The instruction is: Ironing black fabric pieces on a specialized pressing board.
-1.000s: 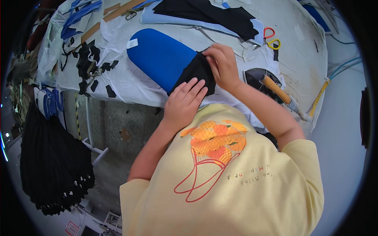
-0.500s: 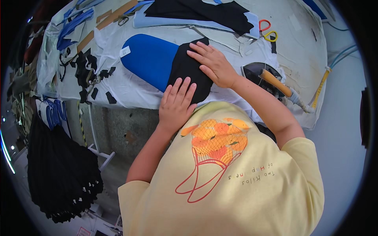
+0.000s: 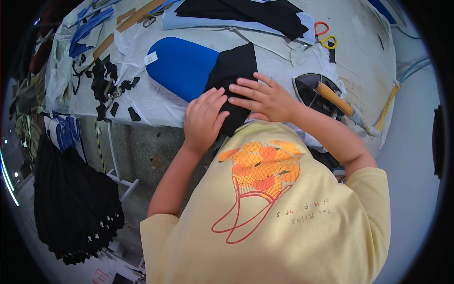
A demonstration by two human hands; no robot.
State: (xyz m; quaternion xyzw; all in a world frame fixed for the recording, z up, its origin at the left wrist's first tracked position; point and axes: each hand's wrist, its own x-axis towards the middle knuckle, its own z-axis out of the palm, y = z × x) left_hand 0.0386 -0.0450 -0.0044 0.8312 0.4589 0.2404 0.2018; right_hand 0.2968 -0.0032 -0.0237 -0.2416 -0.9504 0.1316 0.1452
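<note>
A black piece of fabric (image 3: pixel 235 66) lies over the right end of a blue rounded pad (image 3: pixel 180 64), its lower end reaching the table's near edge. My right hand (image 3: pixel 267 98) rests on the fabric with its fingers spread. My left hand (image 3: pixel 204 118) lies at the pad's near edge, where blue meets black, fingers stretched out over the fabric and thumb apart. Neither hand grips anything. A small white label (image 3: pixel 151 58) sits at the pad's rounded left end. To the right of my right hand stands an iron (image 3: pixel 309 92) with a wooden handle (image 3: pixel 333 98).
Scissors (image 3: pixel 326 35) with red and yellow handles lie at the back right. Black cloth pieces (image 3: pixel 241 14) are stacked at the back. Black scraps (image 3: pixel 100 85) litter the left of the white-covered table (image 3: pixel 364 61). A bundle of black garments (image 3: pixel 75 199) hangs at left.
My right hand has slid toward me over the fabric, whose far edge now lies straighter. The fabric's near end hangs lower. My left hand has moved slightly left.
</note>
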